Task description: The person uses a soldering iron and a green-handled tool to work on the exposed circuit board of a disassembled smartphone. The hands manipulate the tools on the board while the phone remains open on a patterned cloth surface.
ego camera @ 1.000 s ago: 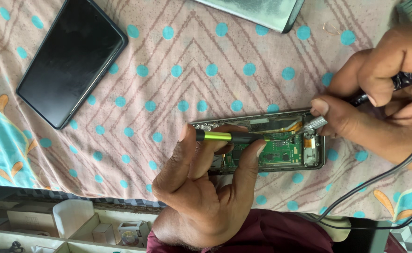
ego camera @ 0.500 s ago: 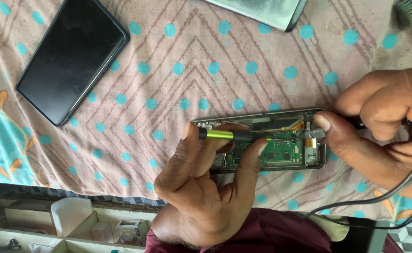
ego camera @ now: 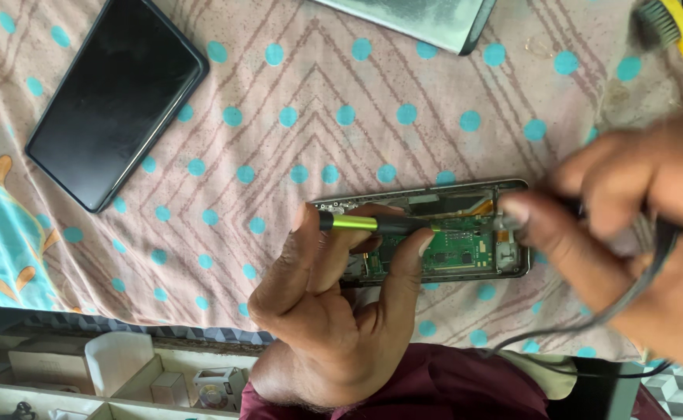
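An opened phone lies on a pink cloth with teal dots; its green circuit board is exposed. My left hand pinches a thin green-and-black tool laid across the phone's upper left part, the fingers resting on the frame. My right hand, blurred, grips a dark corded tool whose tip reaches the phone's right end. A dark cable trails down from it.
A black phone screen lies face up at the upper left. A grey flat device sits at the top edge. A yellow-handled brush lies at the upper right. Below the cloth's edge stands a compartment tray with small parts.
My right hand has moved closer to the camera and grown blurred, its fingers sliding along the phone's right end. My left hand and the green tool have stayed put.
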